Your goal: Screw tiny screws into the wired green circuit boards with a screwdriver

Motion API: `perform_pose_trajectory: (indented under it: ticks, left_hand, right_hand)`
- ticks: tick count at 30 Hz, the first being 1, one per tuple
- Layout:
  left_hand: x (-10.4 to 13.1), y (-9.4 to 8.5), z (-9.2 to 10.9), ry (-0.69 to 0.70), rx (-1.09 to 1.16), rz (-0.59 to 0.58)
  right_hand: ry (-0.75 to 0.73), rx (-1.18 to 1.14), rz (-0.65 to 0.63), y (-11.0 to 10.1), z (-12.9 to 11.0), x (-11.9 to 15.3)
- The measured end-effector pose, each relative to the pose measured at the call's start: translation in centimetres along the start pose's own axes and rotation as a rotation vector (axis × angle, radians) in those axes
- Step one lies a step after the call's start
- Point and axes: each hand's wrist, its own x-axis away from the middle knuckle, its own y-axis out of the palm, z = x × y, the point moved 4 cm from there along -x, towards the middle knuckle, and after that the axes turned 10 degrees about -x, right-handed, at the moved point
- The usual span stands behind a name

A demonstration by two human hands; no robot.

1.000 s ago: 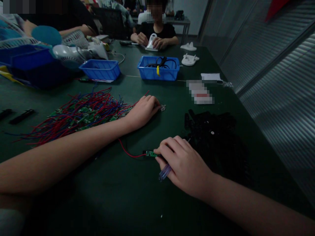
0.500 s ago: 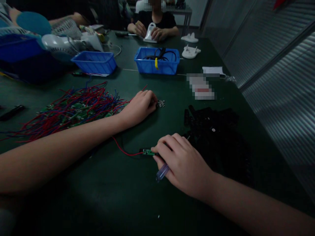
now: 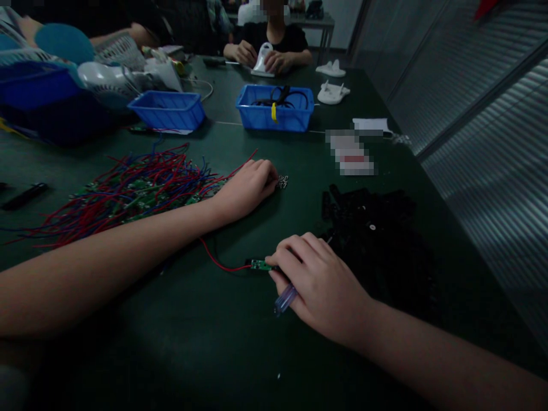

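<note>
My left hand (image 3: 246, 191) reaches forward to a small heap of screws (image 3: 283, 181). Its fingers are bent together at the heap's near edge, and whatever lies between the fingertips is hidden. A screwdriver with a clear purplish handle (image 3: 285, 301) is tucked in my right hand (image 3: 319, 282); a bit of its thin shaft shows past the knuckles. The fingertips of that same hand also rest on a small green circuit board (image 3: 259, 265), seated in a dark part on the table. From the board a red wire (image 3: 222, 267) curves left under my left forearm.
Left of my left hand lies a pile of circuit boards with red and blue wires (image 3: 141, 191). Black plastic parts (image 3: 377, 245) are heaped at right. Blue bins (image 3: 274, 114) stand farther back, one holding black cables. Across the table, a person handles a white part (image 3: 264, 60).
The whole view has shifted slightly. My left hand stays at the screws, its fingertips a little closer in. My right hand keeps its hold on the screwdriver and board.
</note>
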Motion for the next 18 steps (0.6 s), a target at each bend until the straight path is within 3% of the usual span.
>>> perform_pose_trajectory:
  ticks: [9, 18]
  left_hand:
    - [0.10, -0.13, -0.09, -0.047, 0.001, 0.010]
    - [0.06, -0.39, 0.50, -0.008, -0.030, -0.012]
  right_hand:
    - [0.000, -0.001, 0.012, -0.06, -0.06, 0.04]
    - [-0.002, -0.008, 0.007, -0.04, 0.01, -0.01]
